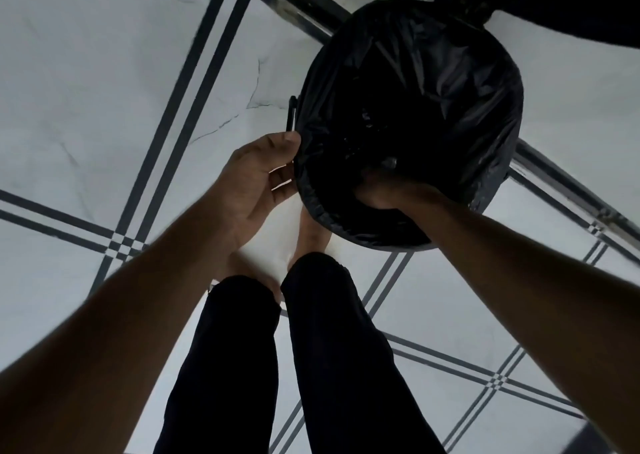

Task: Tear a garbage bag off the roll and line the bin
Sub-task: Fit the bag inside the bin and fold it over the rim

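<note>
We line the bin with the black garbage bag.
Our left hand fingers pinch the bag's edge; our right hand grips its near rim.

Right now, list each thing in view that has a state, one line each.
garbage bag: black, opened out, draped over the bin's mouth and rim.
bin: upright on the floor, almost entirely hidden by the bag.
left hand: at the near-left rim, thumb and fingers pinching the bag's edge.
right hand: at the near rim, gripping the bag, fingers reaching inside.
floor: white tile, dark striped lines, hairline cracks.
</note>
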A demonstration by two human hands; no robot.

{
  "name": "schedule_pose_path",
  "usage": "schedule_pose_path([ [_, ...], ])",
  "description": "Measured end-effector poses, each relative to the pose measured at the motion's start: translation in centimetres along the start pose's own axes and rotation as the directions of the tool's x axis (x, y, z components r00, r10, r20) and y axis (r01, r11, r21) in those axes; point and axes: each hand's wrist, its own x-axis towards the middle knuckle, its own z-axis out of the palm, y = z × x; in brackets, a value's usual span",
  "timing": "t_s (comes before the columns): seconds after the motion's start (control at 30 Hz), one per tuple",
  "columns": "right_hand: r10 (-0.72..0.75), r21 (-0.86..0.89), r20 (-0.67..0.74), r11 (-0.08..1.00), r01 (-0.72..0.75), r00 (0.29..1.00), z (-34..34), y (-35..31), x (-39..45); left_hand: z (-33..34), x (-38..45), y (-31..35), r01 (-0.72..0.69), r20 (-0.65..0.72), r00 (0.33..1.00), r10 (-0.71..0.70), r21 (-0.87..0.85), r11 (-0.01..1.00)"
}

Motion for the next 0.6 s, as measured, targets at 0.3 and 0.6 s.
schedule_pose_path([
  [0.3,0.386,0.526,-0.846,0.715,0.460,0.369,-2.6,-0.7,-13.7,3.1,-3.6,-1.9,0.134,-0.398,0.897,-0.192,-0.168,0.977],
  [0.6,0.411,0.711,0.174,-0.681,0.174,0.895,2.0,2.2,-16.2,6.2,-4.2,-2.9,0.179,-0.419,0.867,-0.269,-0.241,0.954],
])
